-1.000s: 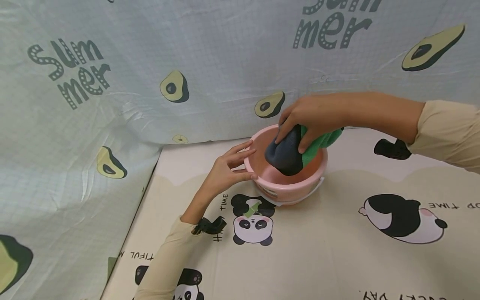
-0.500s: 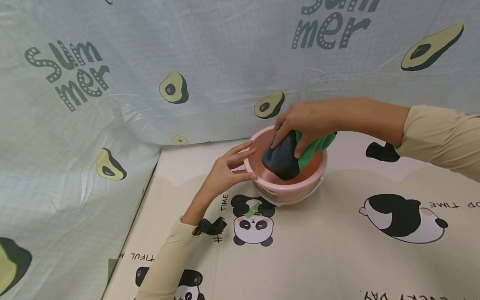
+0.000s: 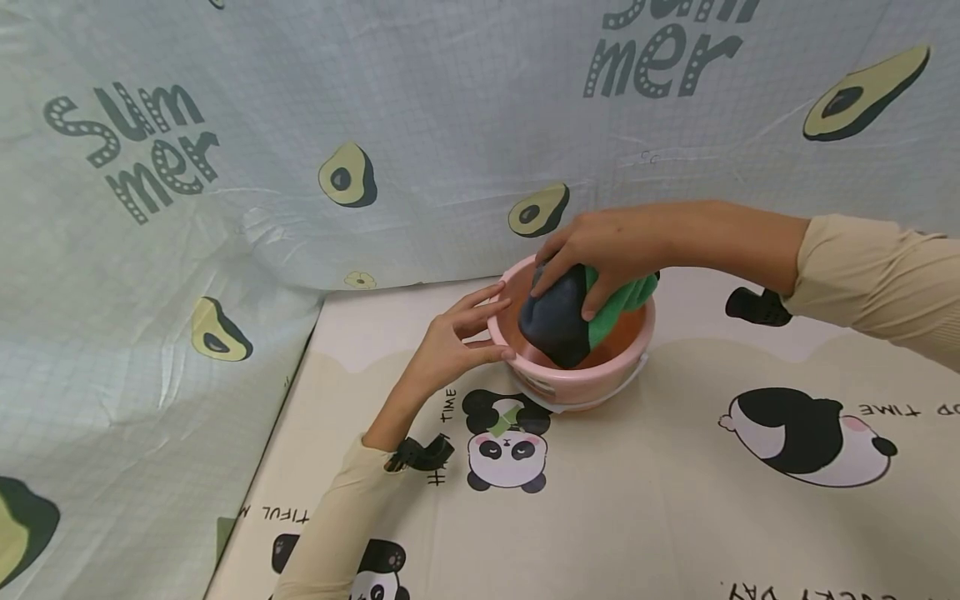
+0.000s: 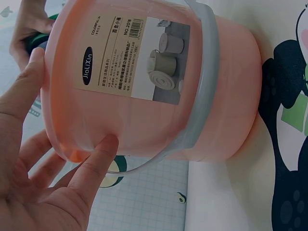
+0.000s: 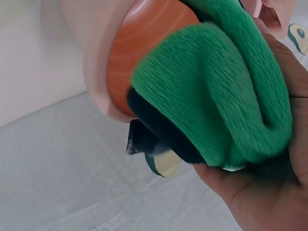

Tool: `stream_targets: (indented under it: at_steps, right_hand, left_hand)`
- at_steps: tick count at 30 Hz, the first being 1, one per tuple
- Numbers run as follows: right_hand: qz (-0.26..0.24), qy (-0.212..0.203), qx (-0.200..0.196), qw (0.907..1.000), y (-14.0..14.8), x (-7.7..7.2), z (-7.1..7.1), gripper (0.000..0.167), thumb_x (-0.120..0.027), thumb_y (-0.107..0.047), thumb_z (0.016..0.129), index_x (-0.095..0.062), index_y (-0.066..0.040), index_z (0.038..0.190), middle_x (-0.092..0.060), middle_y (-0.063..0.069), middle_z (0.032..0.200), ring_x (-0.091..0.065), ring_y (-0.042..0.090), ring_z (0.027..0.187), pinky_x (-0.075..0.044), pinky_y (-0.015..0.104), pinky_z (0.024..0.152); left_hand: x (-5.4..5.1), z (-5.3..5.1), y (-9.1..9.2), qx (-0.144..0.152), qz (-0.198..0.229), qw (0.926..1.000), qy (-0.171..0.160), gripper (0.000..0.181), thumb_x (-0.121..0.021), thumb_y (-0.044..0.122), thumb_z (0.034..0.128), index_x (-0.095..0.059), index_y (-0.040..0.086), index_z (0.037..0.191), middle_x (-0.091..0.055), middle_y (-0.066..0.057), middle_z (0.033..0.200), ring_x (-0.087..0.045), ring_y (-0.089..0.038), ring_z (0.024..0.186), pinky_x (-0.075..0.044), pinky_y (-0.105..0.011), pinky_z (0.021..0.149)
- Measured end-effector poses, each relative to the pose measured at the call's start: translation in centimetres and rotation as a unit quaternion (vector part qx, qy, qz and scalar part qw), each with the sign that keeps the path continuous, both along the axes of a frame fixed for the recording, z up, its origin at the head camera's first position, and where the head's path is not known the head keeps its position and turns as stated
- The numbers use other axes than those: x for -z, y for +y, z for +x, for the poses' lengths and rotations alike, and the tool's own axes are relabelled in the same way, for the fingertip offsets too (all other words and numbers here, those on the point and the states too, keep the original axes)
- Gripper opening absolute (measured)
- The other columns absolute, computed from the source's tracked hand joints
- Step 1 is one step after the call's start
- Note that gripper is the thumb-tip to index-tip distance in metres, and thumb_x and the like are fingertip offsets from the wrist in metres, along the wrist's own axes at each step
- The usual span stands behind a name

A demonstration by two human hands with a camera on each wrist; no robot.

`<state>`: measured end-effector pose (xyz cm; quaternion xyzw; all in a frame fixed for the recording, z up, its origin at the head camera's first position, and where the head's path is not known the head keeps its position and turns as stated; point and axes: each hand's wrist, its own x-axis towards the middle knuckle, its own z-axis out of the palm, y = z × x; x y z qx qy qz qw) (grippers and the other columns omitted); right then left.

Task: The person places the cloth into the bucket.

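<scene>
A pink bucket [image 3: 577, 387] stands on the panda-print mat, with its pale handle [image 4: 204, 86] hanging down against the outer wall. My left hand [image 3: 450, 342] grips its left rim, thumb and fingers spread along the edge; in the left wrist view one fingertip presses the outside. My right hand [image 3: 611, 250] grips a bunched cloth [image 3: 558, 321], dark blue-grey on one side and fuzzy green on the other. The cloth is partly inside the bucket's mouth. The right wrist view shows the green folds lying in my right palm [image 5: 262, 197]. Part of the bucket's inside is hidden by the cloth.
A pale sheet [image 3: 450, 108] with avocado prints rises behind the bucket and along the left side. The mat [image 3: 600, 500] spreads in front and to the right. A printed label [image 4: 132, 57] is on the bucket's outer wall.
My right hand has moved down and a little left, lowering the cloth further into the bucket. My left hand and the bucket have stayed in place.
</scene>
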<state>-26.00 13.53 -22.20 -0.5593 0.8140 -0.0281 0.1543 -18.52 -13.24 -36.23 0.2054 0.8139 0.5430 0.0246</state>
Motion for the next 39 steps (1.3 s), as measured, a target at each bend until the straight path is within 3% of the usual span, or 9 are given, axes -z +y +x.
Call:
stream_targets:
  at_steps: [11,19,31,36,39]
  right_hand:
    - [-0.015,-0.002,0.008,0.9999,0.1,-0.2,0.1,0.054,-0.086,-0.018,0.084,-0.067,-0.016,0.135,-0.06,0.013,0.14,-0.057,0.036,0.129,-0.053,0.053,0.103]
    - [-0.027,0.004,0.005,0.9996,0.9,-0.3,0.2,0.051,-0.084,-0.02,0.085,-0.068,-0.019,0.134,-0.062,0.01,0.138,-0.057,0.035,0.128,-0.051,0.055,0.104]
    - [-0.082,0.003,0.121,0.9893,5.7,0.4,1.3,0.048,-0.07,-0.036,0.097,-0.062,-0.02,0.142,-0.057,0.007,0.146,-0.047,0.036,0.14,-0.042,0.062,0.111]
    - [-0.114,0.031,0.151,0.9814,8.6,1.2,1.9,0.054,-0.071,-0.038,0.096,-0.058,-0.021,0.146,-0.056,0.005,0.148,-0.046,0.034,0.14,-0.041,0.064,0.11]
    - [-0.132,0.046,0.172,0.975,10.3,1.9,2.4,0.057,-0.073,-0.038,0.095,-0.056,-0.023,0.148,-0.056,0.003,0.148,-0.047,0.033,0.14,-0.041,0.064,0.109]
  left_hand:
    - [0.2,-0.1,0.0,-0.006,-0.006,1.0,-0.005,0.067,-0.086,0.012,0.083,-0.06,0.015,0.144,-0.043,0.013,0.157,-0.051,-0.03,0.138,-0.05,-0.053,0.104]
    - [0.2,-0.1,-0.1,-0.006,-0.003,1.0,-0.002,0.068,-0.086,0.011,0.0824,-0.059,0.016,0.145,-0.042,0.012,0.158,-0.052,-0.03,0.137,-0.05,-0.056,0.103]
    - [0.3,-0.2,0.1,0.002,-0.01,0.9999,0.01,0.067,-0.084,0.009,0.0843,-0.058,0.014,0.146,-0.04,0.011,0.159,-0.051,-0.032,0.137,-0.051,-0.055,0.103]
    - [0.1,-0.2,0.1,0.015,-0.034,0.9991,0.02,0.071,-0.082,0.011,0.0865,-0.052,0.013,0.151,-0.034,0.011,0.163,-0.046,-0.026,0.142,-0.053,-0.044,0.102]
    - [0.0,0.0,0.0,0.032,-0.071,0.9963,0.037,0.076,-0.079,0.02,0.091,-0.042,0.013,0.157,-0.025,0.008,0.167,-0.039,-0.023,0.146,-0.052,-0.042,0.105]
